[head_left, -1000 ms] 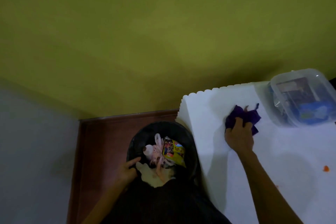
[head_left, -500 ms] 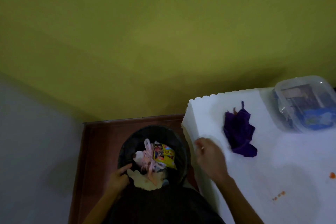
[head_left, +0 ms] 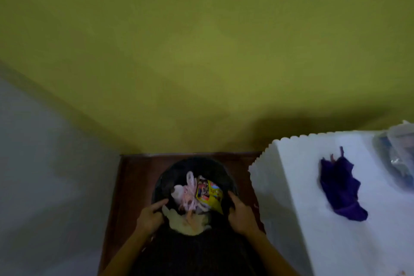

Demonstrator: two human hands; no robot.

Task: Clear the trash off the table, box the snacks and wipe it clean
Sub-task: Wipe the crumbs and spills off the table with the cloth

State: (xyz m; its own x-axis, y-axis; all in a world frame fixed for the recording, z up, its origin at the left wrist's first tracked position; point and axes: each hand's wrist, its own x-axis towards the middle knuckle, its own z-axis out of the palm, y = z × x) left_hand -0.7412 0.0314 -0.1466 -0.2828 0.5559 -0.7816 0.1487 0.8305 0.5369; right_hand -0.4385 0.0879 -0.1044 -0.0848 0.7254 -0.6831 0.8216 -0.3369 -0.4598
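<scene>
Both hands on the black bin's rim: left hand (head_left: 149,217) grips the near-left edge, right hand (head_left: 241,215) the near-right. Bin (head_left: 201,164) sits on the floor, full of wrappers (yellow packet (head_left: 209,192) on top). Purple cloth (head_left: 339,188) lies crumpled, ungrasped, on the white table (head_left: 291,197), right of and beyond the hands, long axis running near-to-far; right hand nearer. Snack box (head_left: 398,157) farther right, at frame edge.
</scene>
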